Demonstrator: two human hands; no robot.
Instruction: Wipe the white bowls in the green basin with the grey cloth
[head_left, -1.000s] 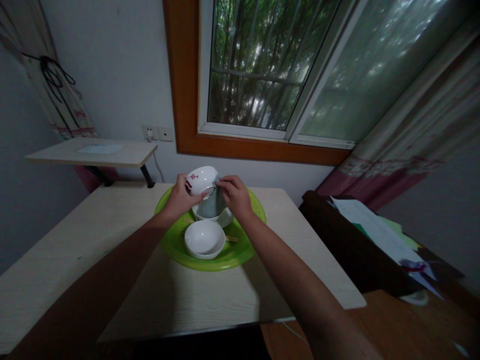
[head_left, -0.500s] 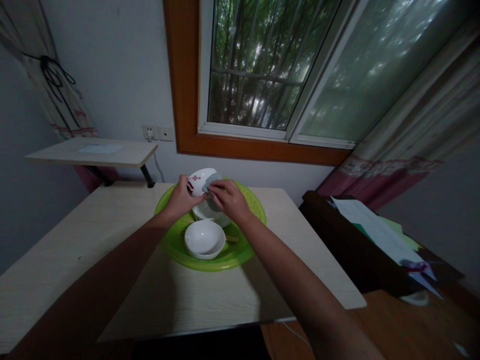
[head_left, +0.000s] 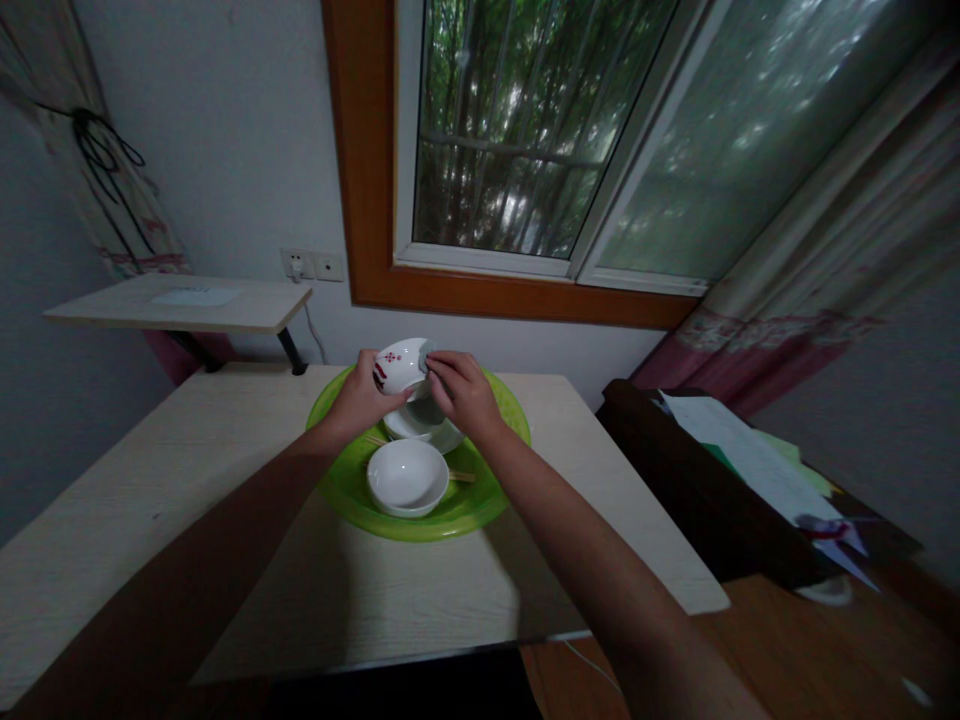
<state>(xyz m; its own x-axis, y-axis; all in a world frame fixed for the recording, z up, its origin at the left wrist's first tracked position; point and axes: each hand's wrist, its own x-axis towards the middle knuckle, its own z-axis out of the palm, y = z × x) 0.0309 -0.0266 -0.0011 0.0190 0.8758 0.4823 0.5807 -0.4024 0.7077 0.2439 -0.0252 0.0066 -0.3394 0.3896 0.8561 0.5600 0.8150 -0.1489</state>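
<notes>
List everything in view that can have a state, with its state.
Left hand: gripping the red-patterned bowl
Right hand: pinching the grey cloth
Red-patterned white bowl: tilted, held above the basin
Grey cloth: against the patterned bowl
Nearest white bowl: upright in the basin
Chopsticks: lying in the basin, partly hidden
Green basin: resting on the table
Left curtain: tied back with black cord

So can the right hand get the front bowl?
Probably yes: the front bowl sits near the right hand in the green basin, with nothing covering it. But that hand is pinching a cloth, so it might need to let go first.
</notes>
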